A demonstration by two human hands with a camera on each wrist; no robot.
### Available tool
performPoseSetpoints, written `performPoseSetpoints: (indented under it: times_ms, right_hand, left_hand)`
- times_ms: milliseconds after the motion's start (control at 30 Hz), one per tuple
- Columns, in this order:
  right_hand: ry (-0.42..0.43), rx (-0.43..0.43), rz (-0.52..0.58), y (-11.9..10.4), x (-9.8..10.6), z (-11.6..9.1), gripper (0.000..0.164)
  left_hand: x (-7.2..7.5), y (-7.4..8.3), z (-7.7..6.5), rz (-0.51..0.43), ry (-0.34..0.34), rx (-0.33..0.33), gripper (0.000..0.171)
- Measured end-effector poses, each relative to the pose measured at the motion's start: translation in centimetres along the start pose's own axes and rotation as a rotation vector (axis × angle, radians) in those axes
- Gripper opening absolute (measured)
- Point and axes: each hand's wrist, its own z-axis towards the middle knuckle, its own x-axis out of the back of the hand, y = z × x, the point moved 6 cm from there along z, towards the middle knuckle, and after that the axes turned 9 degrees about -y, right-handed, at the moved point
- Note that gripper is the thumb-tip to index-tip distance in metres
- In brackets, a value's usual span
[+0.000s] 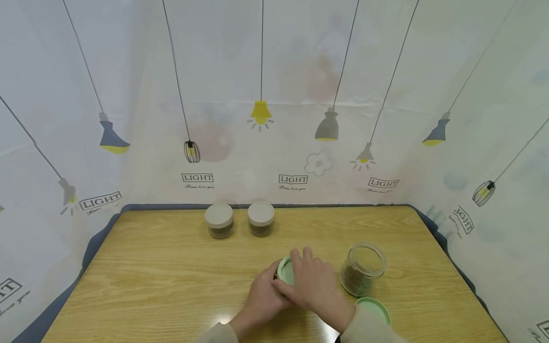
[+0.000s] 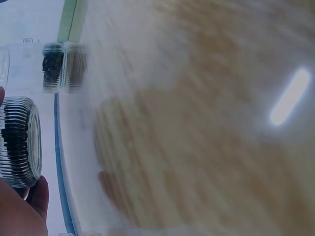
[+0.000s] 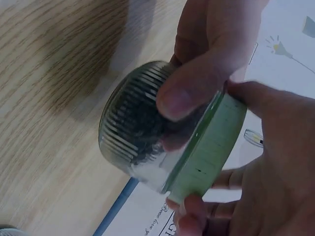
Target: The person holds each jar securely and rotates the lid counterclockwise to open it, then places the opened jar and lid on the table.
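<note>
My left hand grips a ribbed glass jar with dark contents, its thumb across the jar's side in the right wrist view. The jar is tilted over the table. On its mouth sits a light green lid, and the fingers of my right hand are curled round that lid's rim. In the head view my hands hide most of this jar. At the left edge of the left wrist view, the jar's ribbed side and round base show beside my fingers.
Right of my hands stands a lidless glass jar with dark contents. A second green lid lies in front of it, partly behind my right sleeve. Two jars with whitish lids stand near the back edge of the wooden table.
</note>
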Motion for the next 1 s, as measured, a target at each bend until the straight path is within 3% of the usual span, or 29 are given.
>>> performPoseSetpoints:
  times_ms: [167,300,467,1000]
  right_hand:
    - [-0.051,0.121,0.01,0.25,0.04,0.39,0.066]
    - [-0.027,0.245,-0.029,0.37,0.09,0.5,0.06]
    - [-0.008,0.34,-0.042,0.56,0.11,0.43,0.057]
    - [-0.016,0.362,-0.057,0.75,0.07,0.47,0.057]
  left_hand:
    - [-0.15,-0.25,-0.07,-0.011,-0.043,0.044,0.085]
    - [-0.19,-0.27,-0.13,-0.037,-0.065,0.041,0.08]
    - [-0.2,-0.24,-0.13,-0.027,-0.074,0.024,0.07]
    - [-0.29,-0.29,0.0,-0.026,-0.106,0.027,0.074]
